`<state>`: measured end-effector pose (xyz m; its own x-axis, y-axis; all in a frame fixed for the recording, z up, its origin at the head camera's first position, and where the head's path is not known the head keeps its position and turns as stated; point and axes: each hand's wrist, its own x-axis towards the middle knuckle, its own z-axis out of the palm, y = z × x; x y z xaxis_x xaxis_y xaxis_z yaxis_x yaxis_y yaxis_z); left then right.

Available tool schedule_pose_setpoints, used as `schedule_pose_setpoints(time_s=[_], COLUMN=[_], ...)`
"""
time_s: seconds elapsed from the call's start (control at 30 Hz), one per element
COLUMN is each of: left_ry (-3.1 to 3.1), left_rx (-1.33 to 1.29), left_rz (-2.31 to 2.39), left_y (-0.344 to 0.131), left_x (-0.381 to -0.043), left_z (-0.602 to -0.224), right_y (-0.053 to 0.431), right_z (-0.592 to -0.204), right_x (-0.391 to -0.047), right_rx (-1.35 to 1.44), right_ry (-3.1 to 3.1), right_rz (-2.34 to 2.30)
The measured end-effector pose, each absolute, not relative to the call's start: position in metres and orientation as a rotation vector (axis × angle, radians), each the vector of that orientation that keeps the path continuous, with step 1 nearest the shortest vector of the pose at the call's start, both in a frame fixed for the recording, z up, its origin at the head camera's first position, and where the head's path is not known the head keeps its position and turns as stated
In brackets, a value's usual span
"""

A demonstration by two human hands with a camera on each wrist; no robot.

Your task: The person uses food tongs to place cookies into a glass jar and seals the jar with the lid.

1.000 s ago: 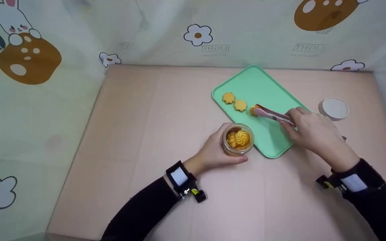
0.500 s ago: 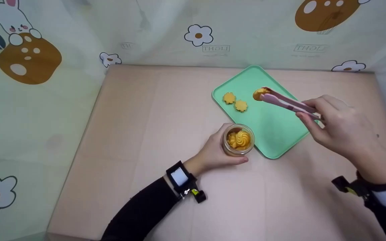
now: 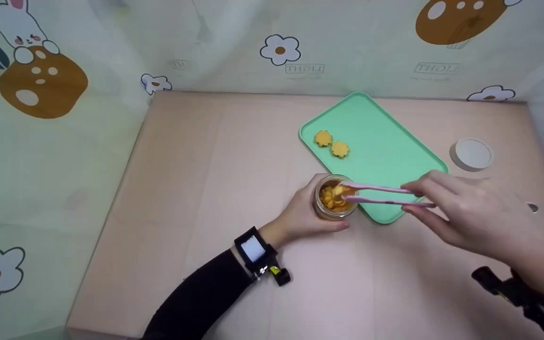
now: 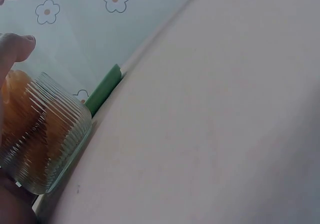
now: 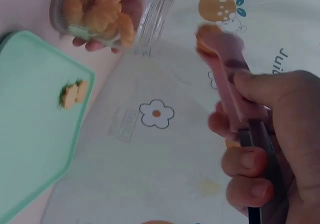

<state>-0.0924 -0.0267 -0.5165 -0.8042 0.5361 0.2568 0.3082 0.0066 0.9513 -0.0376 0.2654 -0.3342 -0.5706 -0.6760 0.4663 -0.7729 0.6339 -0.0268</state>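
Observation:
My left hand (image 3: 298,215) holds a ribbed glass jar (image 4: 65,129) with several golden cookies (image 5: 102,16) inside. In my right hand (image 3: 472,212) is a pair of pink-tipped tongs (image 3: 380,188) with dark handles, gripped between thumb and fingers. A cookie (image 5: 206,37) is pinched in the tongs' tips. From above, the tips overlap the jar's mouth; the right wrist view shows them apart from the rim. Two flower-shaped cookies, one (image 3: 323,138) beside the other (image 3: 340,149), lie on a green tray (image 3: 390,146).
A round white lid (image 3: 472,154) lies right of the tray on the pale pink table (image 3: 196,189). A patterned curtain (image 3: 225,52) stands along the back and left edges. The tray's near corner is close beside the jar.
The tongs lifted the third cookie off the tray, and my right hand brought it over toward the jar. My left hand and the jar stayed in place.

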Motion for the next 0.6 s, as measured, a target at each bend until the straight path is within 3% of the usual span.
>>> schedule_pose_setpoints(time_s=[0.6], left_ry=[2.149], left_rx=[0.924], left_rz=[1.862], left_y=[-0.026], left_x=[-0.093], left_z=[-0.516], right_y=[0.252], right_z=[-0.351], right_x=[-0.045], right_rx=[1.239], right_ry=[-2.420], right_rz=[0.191])
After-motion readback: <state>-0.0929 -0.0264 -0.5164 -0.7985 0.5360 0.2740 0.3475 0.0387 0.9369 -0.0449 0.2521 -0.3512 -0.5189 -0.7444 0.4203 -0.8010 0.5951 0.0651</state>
